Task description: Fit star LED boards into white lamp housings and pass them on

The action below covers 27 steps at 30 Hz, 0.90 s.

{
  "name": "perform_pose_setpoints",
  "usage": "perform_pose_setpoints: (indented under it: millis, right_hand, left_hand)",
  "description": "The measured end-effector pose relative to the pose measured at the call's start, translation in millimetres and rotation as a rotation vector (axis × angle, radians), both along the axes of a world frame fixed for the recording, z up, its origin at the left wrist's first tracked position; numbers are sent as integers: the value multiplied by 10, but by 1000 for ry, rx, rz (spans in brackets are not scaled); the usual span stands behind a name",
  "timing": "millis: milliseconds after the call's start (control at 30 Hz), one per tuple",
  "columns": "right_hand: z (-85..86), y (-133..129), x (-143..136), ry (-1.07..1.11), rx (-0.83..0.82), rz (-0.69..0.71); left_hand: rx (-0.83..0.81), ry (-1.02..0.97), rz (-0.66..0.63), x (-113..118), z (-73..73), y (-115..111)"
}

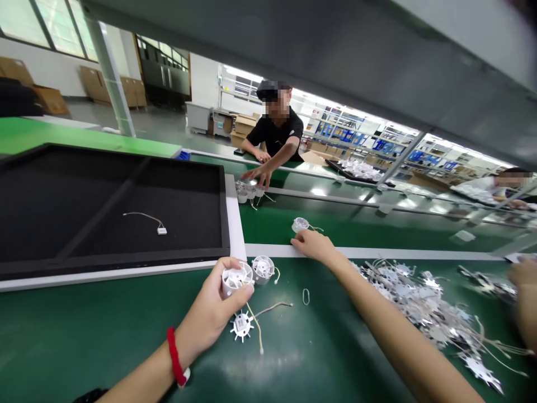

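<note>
My left hand point(213, 305) is closed round a round white fan housing point(237, 279), thumb and fingers on its rim. Just right of it another white housing point(263, 268) with a short wire stands on the green table point(126, 336). Below lies a silvery star-shaped piece point(242, 326) with a wire. My right hand point(311, 245) reaches forward, its fingers curled at the near side of a white housing point(300, 224) on the green strip beyond the pale rail. Whether the fingertips grip it is hidden. Under my right forearm's far side spreads a pile of star-shaped pieces with wires point(423, 302).
A black tray point(104, 207) at the left holds a small wired part point(161, 230). Across the rail a person point(277, 131) reaches toward several white housings point(247, 191). Another hand point(524, 280) is blurred at the right edge. A grey shelf point(335, 61) hangs overhead.
</note>
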State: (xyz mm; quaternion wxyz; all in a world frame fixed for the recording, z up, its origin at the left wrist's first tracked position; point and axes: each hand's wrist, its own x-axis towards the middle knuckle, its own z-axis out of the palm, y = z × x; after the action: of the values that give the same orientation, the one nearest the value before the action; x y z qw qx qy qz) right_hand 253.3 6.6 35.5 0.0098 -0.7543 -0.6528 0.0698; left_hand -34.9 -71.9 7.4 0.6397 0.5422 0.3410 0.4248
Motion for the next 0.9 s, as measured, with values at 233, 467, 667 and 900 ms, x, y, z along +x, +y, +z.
perform_pose_setpoints:
  millis: [233, 467, 667, 900]
  right_hand:
    - [-144, 447, -147, 31, 47, 7]
    - [-100, 135, -273, 148, 105, 140]
    - [102, -567, -368, 204, 163, 226]
    - [-40, -1185, -785, 291, 62, 699]
  left_hand:
    - [59, 15, 6, -24, -49, 11]
    - [77, -15, 42, -10, -51, 24]
    - [119, -71, 126, 31, 33, 11]
    - [226, -123, 299, 56, 57, 38]
